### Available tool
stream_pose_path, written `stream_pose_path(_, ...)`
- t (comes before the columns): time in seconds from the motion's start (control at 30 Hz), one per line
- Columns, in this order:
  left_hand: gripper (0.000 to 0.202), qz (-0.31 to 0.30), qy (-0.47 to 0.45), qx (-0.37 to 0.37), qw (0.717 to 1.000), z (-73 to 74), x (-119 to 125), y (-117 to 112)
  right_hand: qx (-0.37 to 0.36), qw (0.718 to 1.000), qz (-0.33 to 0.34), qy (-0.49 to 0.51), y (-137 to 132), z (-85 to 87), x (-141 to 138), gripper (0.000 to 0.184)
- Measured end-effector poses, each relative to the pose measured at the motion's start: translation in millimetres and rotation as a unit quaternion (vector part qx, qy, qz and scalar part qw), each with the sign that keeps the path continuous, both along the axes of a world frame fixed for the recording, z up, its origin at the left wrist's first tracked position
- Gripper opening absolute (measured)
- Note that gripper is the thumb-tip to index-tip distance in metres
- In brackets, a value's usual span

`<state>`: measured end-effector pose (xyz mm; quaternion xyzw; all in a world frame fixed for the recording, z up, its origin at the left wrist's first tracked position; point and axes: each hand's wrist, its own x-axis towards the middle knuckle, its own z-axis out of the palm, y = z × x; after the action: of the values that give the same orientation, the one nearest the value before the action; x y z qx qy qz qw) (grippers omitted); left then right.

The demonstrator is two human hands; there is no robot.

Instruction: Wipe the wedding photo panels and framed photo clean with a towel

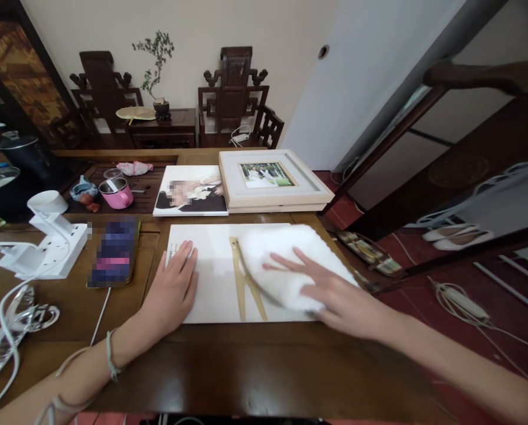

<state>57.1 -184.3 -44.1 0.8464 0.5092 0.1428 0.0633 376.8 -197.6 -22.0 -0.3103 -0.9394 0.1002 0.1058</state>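
Observation:
A flat white panel (211, 283) lies face down on the dark wooden table (246, 366), with a gold stand leg (245, 283) across its middle. My left hand (173, 289) rests flat on the panel's left part, fingers stretched out. My right hand (330, 289) lies spread on a fluffy white cloth (286, 254) that covers the panel's right side.
Behind the panel sit a frameless photo print (191, 190) and a white framed photo (270, 180). A phone (114, 252) with a cable, a white power strip (46, 248), a pink cup (117, 192) on a tea tray and carved chairs (235, 97) lie beyond. The table's right edge drops to a red floor.

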Motion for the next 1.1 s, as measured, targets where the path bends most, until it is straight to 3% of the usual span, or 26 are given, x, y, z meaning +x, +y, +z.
stream_pose_path(0.1, 0.045, -0.001, 0.004, -0.008, 1.0, 0.8, 0.2, 0.0, 0.022, 0.992, -0.12, 0.007, 35.3, -4.6, -12.7, 0.035)
stream_pose_path(0.2, 0.045, 0.0, -0.005, -0.011, 1.0, 0.9, 0.5, 0.4, 0.026, 0.98, -0.195, 0.009, 46.8, -5.8, -47.6, 0.042)
stream_pose_path(0.3, 0.045, 0.005, -0.016, -0.016, 1.0, 0.5, 0.4, 1.0, 0.016, 0.985, -0.17, 0.01, 32.2, -3.6, -81.8, 0.048)
stream_pose_path(0.4, 0.046, 0.008, -0.025, -0.025, 0.999, 0.1, -0.5, 1.7, -0.002, 0.998, -0.055, 0.007, 3.8, 1.1, -93.9, 0.048)
stream_pose_path(0.53, 0.045, 0.003, -0.049, -0.02, 0.999, -2.3, -1.6, 1.7, -0.028, 0.997, 0.073, 0.013, -26.4, 9.3, -73.4, 0.043)
stream_pose_path(0.63, 0.043, 0.029, -0.082, 0.01, 0.996, -6.4, -2.7, 1.4, -0.032, 0.994, 0.101, -0.003, -26.2, 8.5, -41.2, 0.036)
stream_pose_path(0.73, 0.051, 0.101, -0.106, 0.012, 0.989, -9.3, -4.8, 2.5, 0.015, 1.0, 0.016, 0.014, -9.4, -4.9, -6.8, 0.04)
stream_pose_path(0.83, 0.058, 0.132, -0.158, -0.055, 0.977, -5.9, -6.9, 4.8, 0.043, 0.992, -0.096, 0.065, 7.4, -23.0, 16.2, 0.048)
stream_pose_path(0.97, 0.052, 0.146, -0.286, -0.103, 0.942, 6.0, -7.3, 7.8, 0.028, 0.989, -0.119, 0.083, 13.4, -32.7, 20.2, 0.05)
stream_pose_path(1.1, 0.045, 0.153, -0.436, -0.106, 0.881, 12.8, -7.8, 12.0, 0.022, 0.988, -0.127, 0.083, 10.9, -28.1, 15.1, 0.048)
